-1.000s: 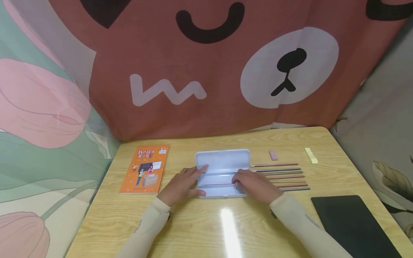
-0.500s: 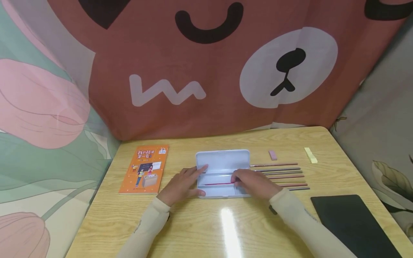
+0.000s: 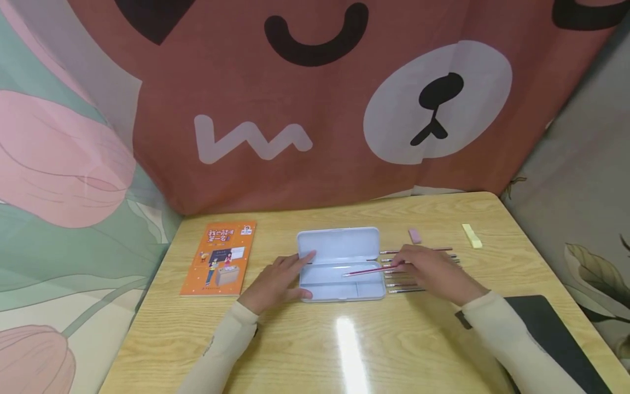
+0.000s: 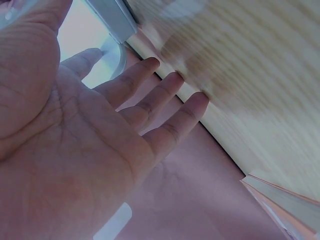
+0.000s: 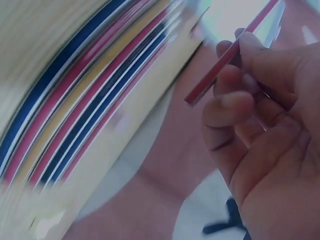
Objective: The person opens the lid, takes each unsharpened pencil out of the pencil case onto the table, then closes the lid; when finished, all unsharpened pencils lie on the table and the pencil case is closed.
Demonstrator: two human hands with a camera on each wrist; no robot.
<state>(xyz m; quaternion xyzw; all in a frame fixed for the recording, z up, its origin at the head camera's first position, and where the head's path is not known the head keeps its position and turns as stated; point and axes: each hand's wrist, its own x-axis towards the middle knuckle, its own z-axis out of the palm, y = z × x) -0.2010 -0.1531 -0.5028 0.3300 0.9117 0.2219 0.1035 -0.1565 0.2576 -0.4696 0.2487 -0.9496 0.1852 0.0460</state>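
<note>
A pale blue pencil case [image 3: 339, 242] lies with its lid raised at the middle of the table. My left hand [image 3: 275, 282] rests at its left end, index finger against the lid and thumb by the front edge; the left wrist view shows the other fingers extended. Between thumb and fingers my right hand [image 3: 428, 271] pinches a red pencil [image 3: 371, 271], whose left end reaches over the case's tray. Its flat end sticks out past the fingers in the right wrist view. Several pencils [image 5: 82, 87] in red, blue and yellow lie in a row right of the case, partly hidden under the right hand in the head view.
An orange book [image 3: 219, 260] lies to the left. Behind the pencils are a pink eraser [image 3: 415, 236] and a pale yellow block [image 3: 472, 236]. A black flat board [image 3: 553, 328] lies at the right, partly under the right sleeve. Printed cloth [image 3: 275, 186] hangs behind the table.
My right hand has moved right, drawing the red pencil from low in the case to above its right part and the loose pencils. The left hand stays at the case.
</note>
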